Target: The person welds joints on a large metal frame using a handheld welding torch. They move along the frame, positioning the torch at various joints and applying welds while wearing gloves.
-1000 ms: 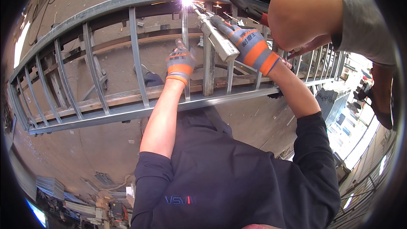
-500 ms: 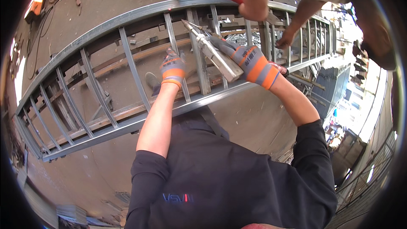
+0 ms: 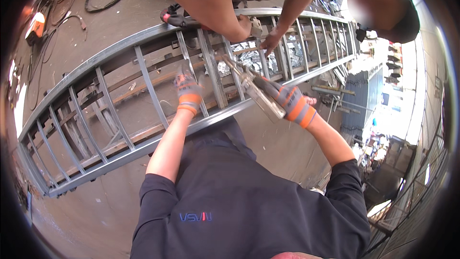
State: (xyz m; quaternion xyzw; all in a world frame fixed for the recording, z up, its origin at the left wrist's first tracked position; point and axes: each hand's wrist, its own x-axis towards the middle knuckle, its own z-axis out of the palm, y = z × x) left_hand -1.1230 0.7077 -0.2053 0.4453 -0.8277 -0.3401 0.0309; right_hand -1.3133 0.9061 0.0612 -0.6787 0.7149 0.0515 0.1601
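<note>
Gloved right hand [image 3: 291, 104] gripping a metal clamp tool [image 3: 254, 88] over the grey steel frame [image 3: 143, 74], gloved left hand [image 3: 188, 89] flat on a frame bar, beyond them a co-worker's bare hand [image 3: 271, 43] on the far rail.

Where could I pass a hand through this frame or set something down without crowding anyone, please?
The gaps between the bars at the left end of the metal frame look free, as does the floor below its lower rail. It is crowded around the left hand, the right hand with its tool, and the co-worker's hands.
</note>
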